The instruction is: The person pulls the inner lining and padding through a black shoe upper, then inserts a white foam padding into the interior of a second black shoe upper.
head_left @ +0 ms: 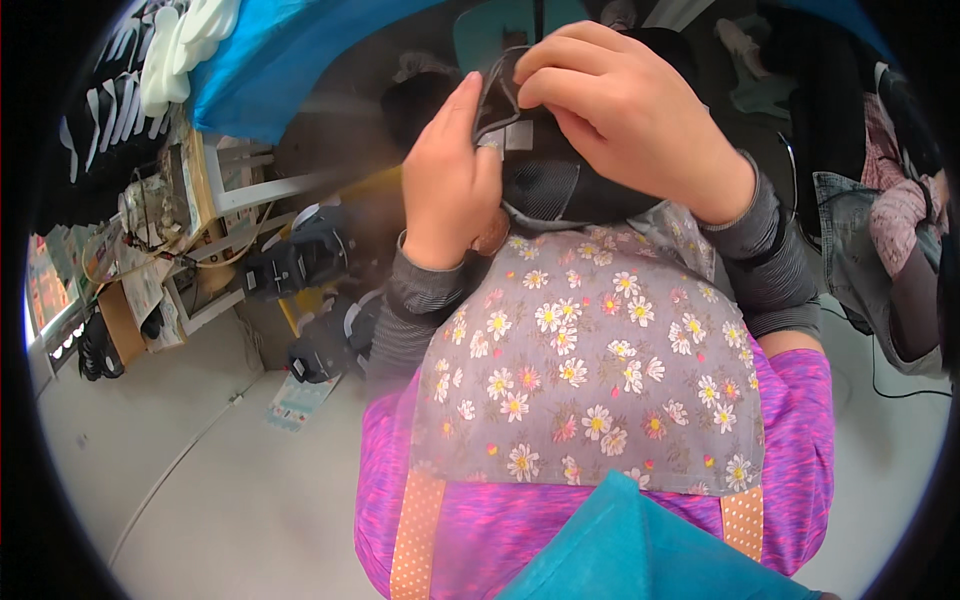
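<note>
In front of my lap is a black piece with a ribbed mesh panel (541,190); its exact kind is not plain. A white label (518,136) shows on it. A thin grey cord or edging (497,126) makes a loop at its top, between my hands. My left hand (447,180), fingers upright and close together, grips the piece's left edge. My right hand (625,110) bends over from the right, with thumb and forefinger pinched on the grey cord. My fingers hide part of the loop.
A flowered grey apron (590,370) covers my lap. To the left, black shoes (300,255) hang by a white frame (265,190), with white shoe-shaped forms (195,45) above. Blue sheeting (270,70) hangs at the upper left. Another person's sleeve (900,215) shows at right.
</note>
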### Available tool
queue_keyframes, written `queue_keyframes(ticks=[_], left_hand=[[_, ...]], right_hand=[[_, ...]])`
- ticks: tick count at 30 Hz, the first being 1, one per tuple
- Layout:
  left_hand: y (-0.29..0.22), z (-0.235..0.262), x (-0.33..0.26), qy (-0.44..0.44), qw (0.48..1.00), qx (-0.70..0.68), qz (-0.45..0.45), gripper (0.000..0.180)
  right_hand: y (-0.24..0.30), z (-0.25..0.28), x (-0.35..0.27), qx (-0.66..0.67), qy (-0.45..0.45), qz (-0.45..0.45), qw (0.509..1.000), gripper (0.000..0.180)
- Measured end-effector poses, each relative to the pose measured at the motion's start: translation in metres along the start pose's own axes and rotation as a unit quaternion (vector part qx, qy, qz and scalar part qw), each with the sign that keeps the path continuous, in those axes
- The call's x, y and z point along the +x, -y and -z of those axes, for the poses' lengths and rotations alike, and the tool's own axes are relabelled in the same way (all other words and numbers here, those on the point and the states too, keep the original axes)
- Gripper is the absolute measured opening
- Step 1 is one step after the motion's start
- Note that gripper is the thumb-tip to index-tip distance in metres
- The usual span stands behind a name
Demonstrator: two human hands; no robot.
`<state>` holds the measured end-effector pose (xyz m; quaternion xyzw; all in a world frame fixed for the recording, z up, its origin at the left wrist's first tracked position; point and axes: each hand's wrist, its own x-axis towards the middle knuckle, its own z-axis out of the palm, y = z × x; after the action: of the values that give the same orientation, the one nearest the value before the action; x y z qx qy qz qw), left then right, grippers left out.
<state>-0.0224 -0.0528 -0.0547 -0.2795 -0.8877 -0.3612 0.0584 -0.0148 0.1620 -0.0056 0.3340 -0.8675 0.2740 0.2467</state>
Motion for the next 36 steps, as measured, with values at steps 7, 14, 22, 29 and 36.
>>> queue_keyframes(ticks=[7,14,22,29,36], left_hand=[[-0.019,0.021,0.015,-0.020,0.998,-0.049,-0.031,0.055],[-0.006,0.010,-0.004,0.009,0.992,-0.116,0.045,0.057],[-0.009,0.008,-0.001,0.007,0.996,-0.094,0.009,0.058],[0.000,0.005,-0.001,0.013,0.989,-0.146,0.028,0.056],[0.001,0.002,-0.002,0.012,0.986,-0.166,0.015,0.058]], right_hand=[[-0.008,-0.011,-0.002,-0.079,0.007,0.077,0.994,0.011],[0.016,-0.035,-0.043,-0.089,0.030,0.032,0.995,0.012],[-0.008,-0.041,-0.031,-0.116,-0.022,0.047,0.992,0.011],[0.032,-0.030,-0.053,0.237,0.160,-0.078,0.955,0.018],[0.024,-0.041,-0.037,0.087,0.020,-0.154,0.984,0.031]])
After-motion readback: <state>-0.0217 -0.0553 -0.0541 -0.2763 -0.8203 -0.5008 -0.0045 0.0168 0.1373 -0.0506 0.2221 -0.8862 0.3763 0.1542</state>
